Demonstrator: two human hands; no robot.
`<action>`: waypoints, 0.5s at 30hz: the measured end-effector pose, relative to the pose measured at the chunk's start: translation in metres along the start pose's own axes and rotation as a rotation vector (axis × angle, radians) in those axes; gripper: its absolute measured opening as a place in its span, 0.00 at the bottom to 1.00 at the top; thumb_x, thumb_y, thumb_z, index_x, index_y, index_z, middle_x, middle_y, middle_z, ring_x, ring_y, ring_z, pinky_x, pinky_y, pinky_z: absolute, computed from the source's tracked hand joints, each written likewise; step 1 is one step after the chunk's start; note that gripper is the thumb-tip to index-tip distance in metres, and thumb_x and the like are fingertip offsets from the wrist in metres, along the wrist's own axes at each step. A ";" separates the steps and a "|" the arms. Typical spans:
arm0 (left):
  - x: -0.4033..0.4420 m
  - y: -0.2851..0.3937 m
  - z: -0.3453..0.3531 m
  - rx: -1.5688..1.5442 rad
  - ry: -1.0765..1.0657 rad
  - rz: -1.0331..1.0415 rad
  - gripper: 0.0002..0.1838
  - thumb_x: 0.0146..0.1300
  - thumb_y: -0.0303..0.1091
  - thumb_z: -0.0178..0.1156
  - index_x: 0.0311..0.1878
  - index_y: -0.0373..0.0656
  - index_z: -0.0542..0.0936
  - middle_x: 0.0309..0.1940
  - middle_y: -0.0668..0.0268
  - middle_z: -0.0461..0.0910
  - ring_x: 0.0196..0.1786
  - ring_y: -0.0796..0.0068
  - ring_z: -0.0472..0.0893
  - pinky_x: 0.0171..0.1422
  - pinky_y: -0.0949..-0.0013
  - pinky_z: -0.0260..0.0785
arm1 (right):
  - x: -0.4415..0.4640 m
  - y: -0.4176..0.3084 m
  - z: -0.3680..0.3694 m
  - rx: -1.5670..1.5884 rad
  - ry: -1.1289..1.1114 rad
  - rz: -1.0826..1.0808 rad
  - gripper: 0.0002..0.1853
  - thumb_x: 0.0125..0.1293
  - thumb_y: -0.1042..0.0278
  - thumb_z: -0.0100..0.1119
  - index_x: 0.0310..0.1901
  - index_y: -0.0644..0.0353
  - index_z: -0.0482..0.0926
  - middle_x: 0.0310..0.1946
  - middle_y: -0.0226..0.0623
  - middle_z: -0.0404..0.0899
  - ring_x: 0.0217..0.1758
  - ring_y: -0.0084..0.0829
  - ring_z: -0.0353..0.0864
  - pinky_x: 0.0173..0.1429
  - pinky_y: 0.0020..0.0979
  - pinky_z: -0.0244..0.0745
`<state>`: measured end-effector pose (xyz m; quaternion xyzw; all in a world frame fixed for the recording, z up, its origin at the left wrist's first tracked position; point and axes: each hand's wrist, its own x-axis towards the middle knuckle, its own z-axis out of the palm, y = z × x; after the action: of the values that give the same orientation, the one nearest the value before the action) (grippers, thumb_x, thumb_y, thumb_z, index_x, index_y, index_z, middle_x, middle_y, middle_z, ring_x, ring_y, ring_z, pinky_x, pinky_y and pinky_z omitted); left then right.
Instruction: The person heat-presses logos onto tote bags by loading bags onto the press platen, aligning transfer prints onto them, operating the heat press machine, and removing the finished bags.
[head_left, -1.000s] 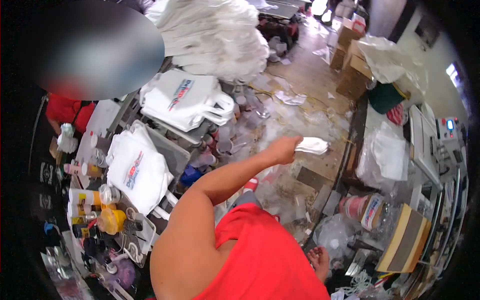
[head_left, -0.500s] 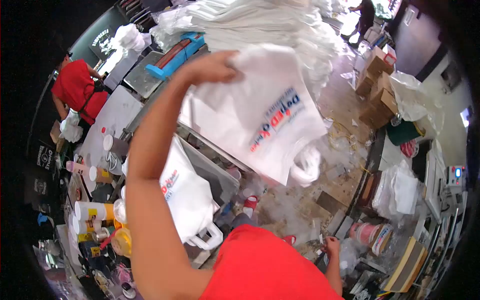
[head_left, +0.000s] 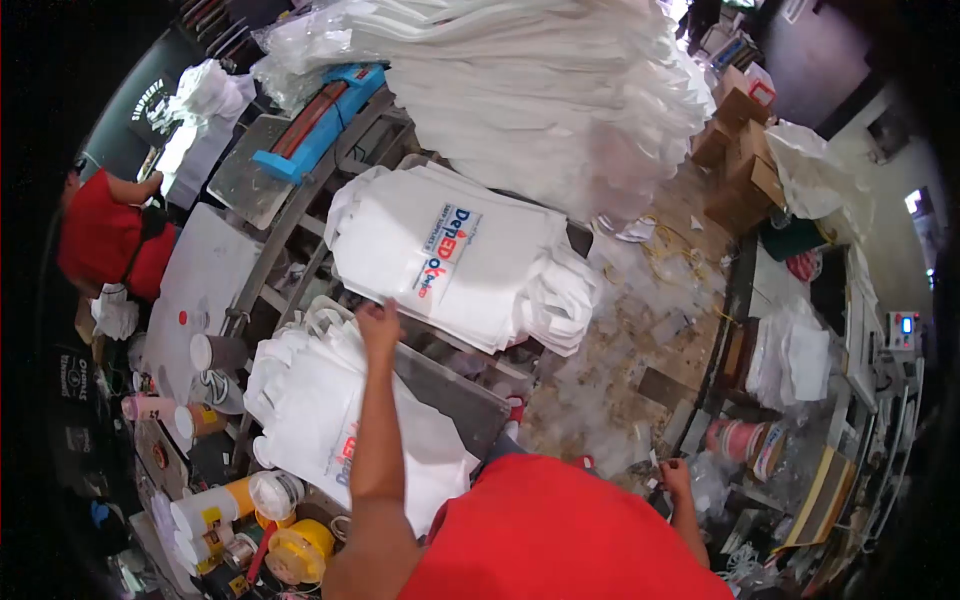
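Observation:
My left hand (head_left: 379, 323) is closed at the near edge of the upper stack of white printed bags (head_left: 395, 235), just above the lower pile. What its fingers hold is too small to make out. The upper stack lies flat, its print facing up and its handles bunched at the right. The lower pile of white bags (head_left: 305, 390) lies beside my left forearm, partly covered by it. My right hand (head_left: 677, 477) hangs low at my right side, fingers loosely curled and apart, with nothing visible in them.
Behind the bags rises a large heap of white material (head_left: 540, 90). A blue device (head_left: 330, 125) stands at the back left. Jars and a yellow tub (head_left: 298, 552) crowd the lower left. A person in red (head_left: 110, 235) is at far left. Cardboard boxes (head_left: 745, 175) stand at right.
The white bag my left hand was lifting now lies on the upper stack. My left hand has come down and nearer to me. The view has shifted toward the bags.

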<state>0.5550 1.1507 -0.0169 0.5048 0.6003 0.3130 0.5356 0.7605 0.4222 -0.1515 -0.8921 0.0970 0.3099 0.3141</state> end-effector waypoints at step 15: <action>0.002 -0.050 0.091 0.570 0.239 0.147 0.48 0.54 0.47 0.71 0.70 0.24 0.62 0.58 0.34 0.75 0.62 0.42 0.76 0.72 0.56 0.65 | 0.038 0.122 -0.040 -0.018 0.159 0.101 0.12 0.64 0.64 0.65 0.45 0.62 0.81 0.28 0.39 0.82 0.25 0.29 0.80 0.25 0.35 0.75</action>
<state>0.6285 1.1230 -0.0845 0.6361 0.6844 0.2272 0.2743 0.7651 0.3027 -0.2115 -0.9108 0.1635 0.2544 0.2811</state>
